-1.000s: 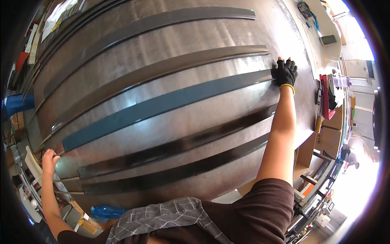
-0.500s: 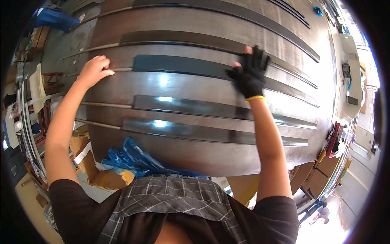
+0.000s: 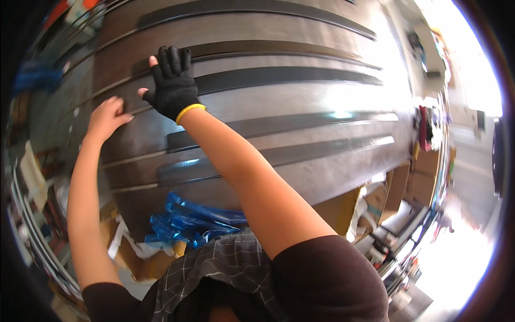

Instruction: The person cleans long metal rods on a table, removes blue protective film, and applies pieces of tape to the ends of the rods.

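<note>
Several long dark flat strips, each with a thin rod at its left end, lie side by side across a wide brown table [image 3: 343, 166]. My right hand [image 3: 174, 86], in a black glove with a yellow cuff and bare thumb and fingertip, is open. Its palm is down over the left end of a middle dark strip [image 3: 289, 75], and its fingers reach the left part of the strip [image 3: 279, 49] beyond. My bare left hand [image 3: 104, 119] is closed, thumb and fingers at the thin rod [image 3: 140, 110] to the left of the gloved hand.
Crumpled blue plastic film [image 3: 190, 219] hangs at the table's near edge. Open cardboard boxes [image 3: 343, 212] stand below it on both sides. Two more strips [image 3: 300, 124] lie nearer to me. Far right, shelving and a bright doorway show; at the left, racks of long bars.
My right hand has swept left along the strip, from its middle to its left end. My left hand stays by the rod. The whole view has turned and shifted somewhat.
</note>
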A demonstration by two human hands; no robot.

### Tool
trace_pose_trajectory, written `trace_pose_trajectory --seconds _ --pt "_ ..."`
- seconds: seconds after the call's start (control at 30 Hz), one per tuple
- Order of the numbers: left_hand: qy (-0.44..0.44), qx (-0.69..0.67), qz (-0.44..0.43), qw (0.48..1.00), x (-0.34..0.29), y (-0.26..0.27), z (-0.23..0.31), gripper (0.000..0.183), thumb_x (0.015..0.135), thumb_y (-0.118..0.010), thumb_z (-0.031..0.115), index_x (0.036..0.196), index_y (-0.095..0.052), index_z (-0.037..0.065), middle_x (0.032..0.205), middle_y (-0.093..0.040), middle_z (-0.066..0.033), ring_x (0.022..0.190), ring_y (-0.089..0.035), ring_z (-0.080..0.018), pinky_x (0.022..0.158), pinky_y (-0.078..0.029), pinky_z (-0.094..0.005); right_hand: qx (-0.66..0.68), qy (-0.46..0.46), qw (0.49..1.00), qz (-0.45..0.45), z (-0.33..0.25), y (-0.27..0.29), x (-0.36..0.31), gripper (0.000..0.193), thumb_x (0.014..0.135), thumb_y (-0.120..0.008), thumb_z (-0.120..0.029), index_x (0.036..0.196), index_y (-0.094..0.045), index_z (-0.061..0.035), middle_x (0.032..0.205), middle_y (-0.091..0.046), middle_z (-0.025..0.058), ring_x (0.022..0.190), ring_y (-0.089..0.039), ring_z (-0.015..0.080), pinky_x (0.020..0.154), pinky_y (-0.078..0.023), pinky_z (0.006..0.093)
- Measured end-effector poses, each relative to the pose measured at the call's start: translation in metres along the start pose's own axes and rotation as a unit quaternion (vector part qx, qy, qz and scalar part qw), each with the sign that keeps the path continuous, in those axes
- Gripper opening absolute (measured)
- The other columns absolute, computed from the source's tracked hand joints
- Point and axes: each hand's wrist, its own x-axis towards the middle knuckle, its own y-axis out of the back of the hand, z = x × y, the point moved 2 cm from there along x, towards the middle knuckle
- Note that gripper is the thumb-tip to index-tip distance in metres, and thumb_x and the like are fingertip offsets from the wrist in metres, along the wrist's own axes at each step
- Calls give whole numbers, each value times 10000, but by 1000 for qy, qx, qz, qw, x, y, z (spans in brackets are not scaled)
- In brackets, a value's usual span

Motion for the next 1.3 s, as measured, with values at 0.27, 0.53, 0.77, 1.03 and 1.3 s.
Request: trace_pose_trajectory --seconds 0.27,0.53,0.77,1.03,1.3 --pt "39 15 -27 999 8 -8 -4 371 707 -743 165 709 -398 28 737 -444 -122 702 -492 -337 610 -382 -426 -226 -218 949 17 277 219 -77 910 873 -431 -671 1493 -295 -19 1576 -172 241 1480 -44 403 1178 33 532" --pt "100 76 -80 989 18 -3 2 334 608 -765 52 690 -447 -2 728 -477 -149 666 -523 -345 609 -413 -412 -364 -225 904 -2 507 376 -144 873 824 -581 -608 1440 -371 -26 1532 -253 273 1448 -158 436 1172 -46 544" --pt "159 115 -86 977 15 -8 -8 300 522 -797 32 626 -520 -21 675 -527 -162 636 -558 -315 590 -427 -403 -460 -159 871 -66 641 475 -174 550 760 -691 -453 1281 -554 -340 1511 -324 238 1389 -281 471 1133 -219 553" --pt "132 131 -79 979 26 -3 6 253 543 -807 51 688 -624 -47 746 -599 -207 705 -612 -374 638 -477 -420 -406 -191 891 -71 590 453 -148 553 897 -523 -536 1352 -511 -222 1521 -288 239 1415 -164 513 1140 -92 620" --pt "141 133 -88 977 28 4 4 251 576 -790 57 736 -636 -59 761 -601 -218 718 -607 -381 654 -480 -419 -361 -250 899 -8 651 480 -173 674 950 -448 -535 1469 -356 -116 1516 -305 245 1421 -231 422 1163 -177 465"
